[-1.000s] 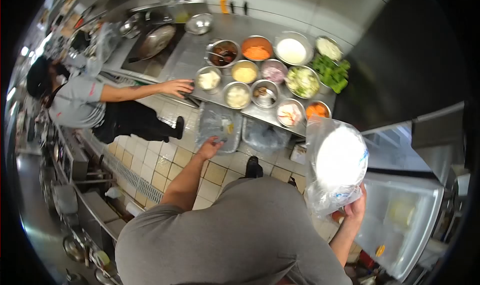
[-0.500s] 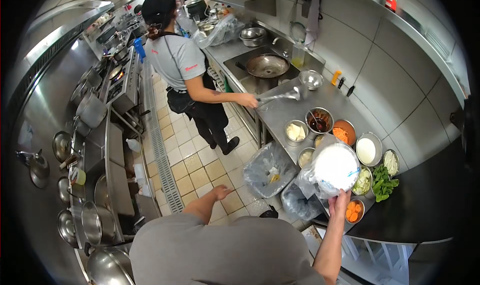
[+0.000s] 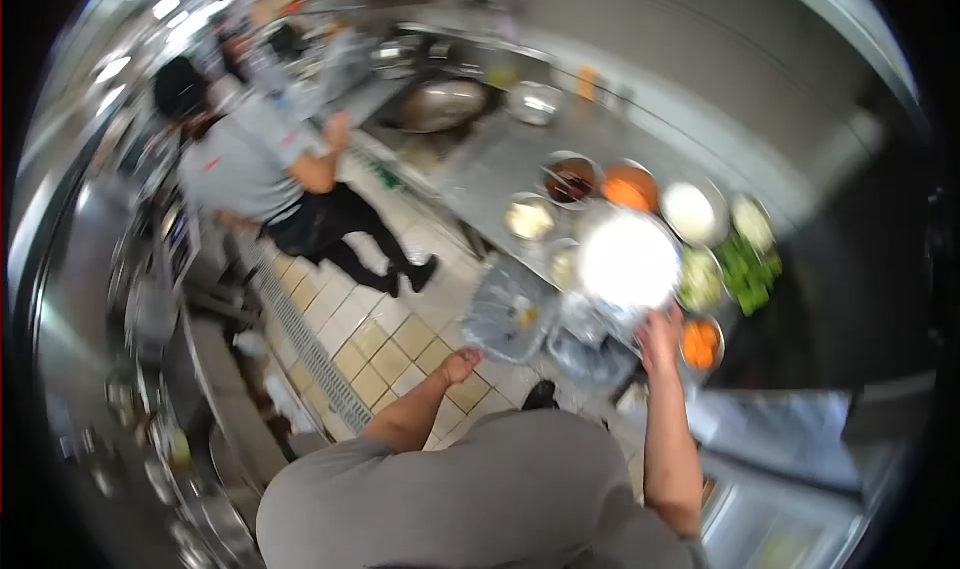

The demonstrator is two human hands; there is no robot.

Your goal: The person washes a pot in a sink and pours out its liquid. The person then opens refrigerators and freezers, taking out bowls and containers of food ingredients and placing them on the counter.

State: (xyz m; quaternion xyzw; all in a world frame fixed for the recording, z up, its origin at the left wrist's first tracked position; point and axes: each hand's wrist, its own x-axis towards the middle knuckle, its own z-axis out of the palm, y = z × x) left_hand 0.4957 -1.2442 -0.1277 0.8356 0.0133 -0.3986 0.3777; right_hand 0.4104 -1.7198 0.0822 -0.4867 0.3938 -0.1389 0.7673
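My right hand (image 3: 660, 339) is closed on the near edge of a round white item (image 3: 630, 259) in a clear plastic bag (image 3: 582, 314), held over the counter's front edge. What the white item is, I cannot tell. Close beside it are metal bowls of carrot pieces (image 3: 702, 344), chopped pale green vegetable (image 3: 700, 279) and a white substance (image 3: 690, 212). Leafy greens (image 3: 752, 272) lie behind the carrots. My left hand (image 3: 460, 366) hangs empty over the floor near a lined bin (image 3: 508, 314), its fingers loosely apart and a little blurred.
Farther back on the steel counter (image 3: 490, 174) stand bowls of dark sauce (image 3: 572, 181), shredded orange vegetable (image 3: 630, 186) and pale chunks (image 3: 530, 217). A co-worker (image 3: 265, 169) stands in the aisle at left. A second lined bin (image 3: 590, 357) sits below the counter.
My view has swung, blurring the picture. My right hand still holds the bagged white item. The co-worker has turned away from the counter towards the stove side, and the clear wrap once held is out of sight.
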